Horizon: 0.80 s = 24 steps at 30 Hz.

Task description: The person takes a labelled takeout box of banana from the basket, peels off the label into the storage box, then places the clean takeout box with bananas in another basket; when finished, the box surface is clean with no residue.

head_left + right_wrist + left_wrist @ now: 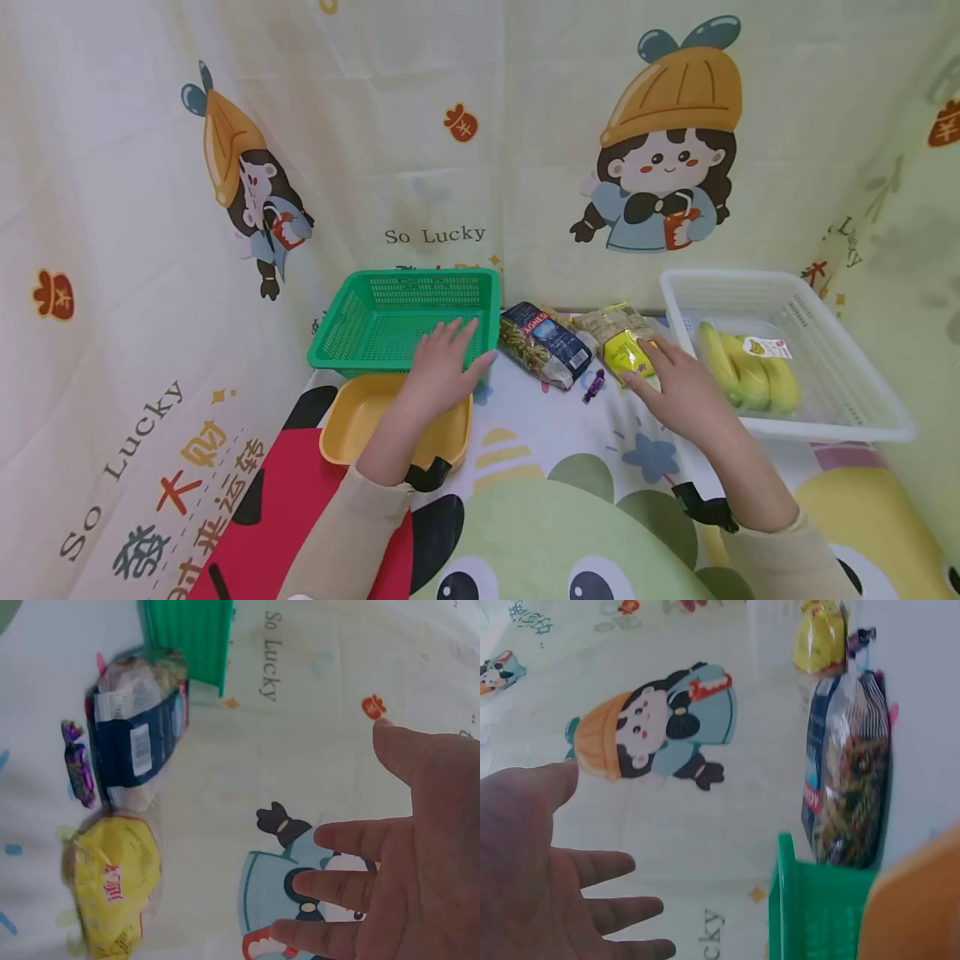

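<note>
Hovering with fingers spread and holding nothing, the right hand [678, 387] sits just over the yellow snack bag [628, 354] on the tabletop [540, 433]; the left hand [442, 371], also flat and loose, rests over the green basket [375, 300] rim. A careless reach could likely knock the small purple candy [593, 386] beside the bag.

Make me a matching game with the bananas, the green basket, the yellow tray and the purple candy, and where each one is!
Things:
1. bananas
2. green basket
3. yellow tray
4. purple candy

Places:
A. under the left hand's wrist, in front of the green basket
B. on the table between the two snack bags
C. inside the white basket
D. at the back left, by the curtain

Pairs: 1-C, 2-D, 3-A, 4-B
</note>
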Available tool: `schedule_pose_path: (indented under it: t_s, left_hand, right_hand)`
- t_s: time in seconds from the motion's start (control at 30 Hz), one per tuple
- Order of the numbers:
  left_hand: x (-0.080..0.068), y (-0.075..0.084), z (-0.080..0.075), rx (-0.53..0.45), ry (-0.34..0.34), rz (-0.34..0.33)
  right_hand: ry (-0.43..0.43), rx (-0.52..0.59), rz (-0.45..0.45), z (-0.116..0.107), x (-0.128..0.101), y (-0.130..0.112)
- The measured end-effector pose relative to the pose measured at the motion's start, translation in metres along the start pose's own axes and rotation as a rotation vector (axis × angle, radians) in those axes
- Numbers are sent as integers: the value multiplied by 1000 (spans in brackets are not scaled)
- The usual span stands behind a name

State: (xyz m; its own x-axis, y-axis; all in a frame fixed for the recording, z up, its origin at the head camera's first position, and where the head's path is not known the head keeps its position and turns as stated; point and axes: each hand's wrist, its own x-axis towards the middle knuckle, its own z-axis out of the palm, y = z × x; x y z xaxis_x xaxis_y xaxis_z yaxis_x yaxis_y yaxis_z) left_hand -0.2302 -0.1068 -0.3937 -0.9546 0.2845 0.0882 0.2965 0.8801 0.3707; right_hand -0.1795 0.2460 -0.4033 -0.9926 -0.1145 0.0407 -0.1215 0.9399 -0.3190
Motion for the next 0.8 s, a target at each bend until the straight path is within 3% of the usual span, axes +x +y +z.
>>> schedule_pose_path:
  t_s: [0.2, 0.37, 0.8]
  left_hand:
    - [25, 35, 8, -262, -35, 77]
    - [49, 64, 21, -391, -100, 125]
    - [96, 142, 50, -639, -285, 65]
  right_hand:
    - [-39, 140, 38, -18, 0, 17]
    - [-80, 215, 86, -32, 0, 38]
    - [-95, 266, 128, -59, 4, 98]
